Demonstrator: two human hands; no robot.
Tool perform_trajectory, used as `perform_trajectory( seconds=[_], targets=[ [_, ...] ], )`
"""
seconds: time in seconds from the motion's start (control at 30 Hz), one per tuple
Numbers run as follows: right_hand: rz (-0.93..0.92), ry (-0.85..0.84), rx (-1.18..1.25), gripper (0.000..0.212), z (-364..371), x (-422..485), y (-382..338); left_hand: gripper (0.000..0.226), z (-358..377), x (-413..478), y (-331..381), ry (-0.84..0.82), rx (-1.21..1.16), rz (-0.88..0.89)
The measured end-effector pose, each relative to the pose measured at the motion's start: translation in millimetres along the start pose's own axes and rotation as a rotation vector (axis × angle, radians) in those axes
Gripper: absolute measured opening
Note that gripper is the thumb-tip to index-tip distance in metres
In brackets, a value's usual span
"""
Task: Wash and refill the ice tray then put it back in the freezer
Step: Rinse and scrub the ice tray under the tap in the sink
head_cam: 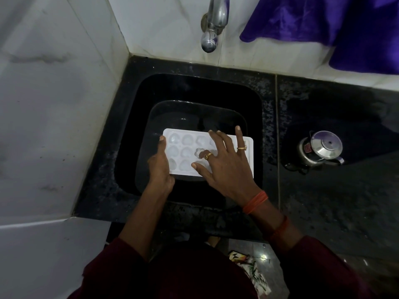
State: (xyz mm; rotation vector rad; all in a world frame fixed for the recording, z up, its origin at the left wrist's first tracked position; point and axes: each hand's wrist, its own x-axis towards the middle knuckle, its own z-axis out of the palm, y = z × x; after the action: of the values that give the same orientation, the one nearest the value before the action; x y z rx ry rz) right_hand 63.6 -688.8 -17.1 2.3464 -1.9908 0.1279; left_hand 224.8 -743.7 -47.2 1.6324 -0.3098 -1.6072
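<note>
A white ice tray (185,151) with heart-shaped cavities is held level over the black sink (254,117), cavities facing up. My left hand (160,164) grips its left short edge, thumb on the rim. My right hand (224,160) lies flat on top of the tray's right half with fingers spread, covering several cavities. It wears two rings and orange threads at the wrist. A chrome tap (212,24) juts from the wall above the sink; no water stream is visible.
A black granite counter (336,190) surrounds the sink. A small steel kettle (321,149) stands on it to the right. A purple cloth (336,24) hangs at the upper right. White tiled walls (54,104) close in the left and back.
</note>
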Motion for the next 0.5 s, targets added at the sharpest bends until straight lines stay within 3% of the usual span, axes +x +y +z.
perform_trajectory(
  seconds=[0.5],
  targets=[
    [0.003,0.031,0.062,0.053,2.9,-2.7,-0.2,0.047,2.8,1.0,-1.9,-0.009,0.027,-0.002]
  ],
)
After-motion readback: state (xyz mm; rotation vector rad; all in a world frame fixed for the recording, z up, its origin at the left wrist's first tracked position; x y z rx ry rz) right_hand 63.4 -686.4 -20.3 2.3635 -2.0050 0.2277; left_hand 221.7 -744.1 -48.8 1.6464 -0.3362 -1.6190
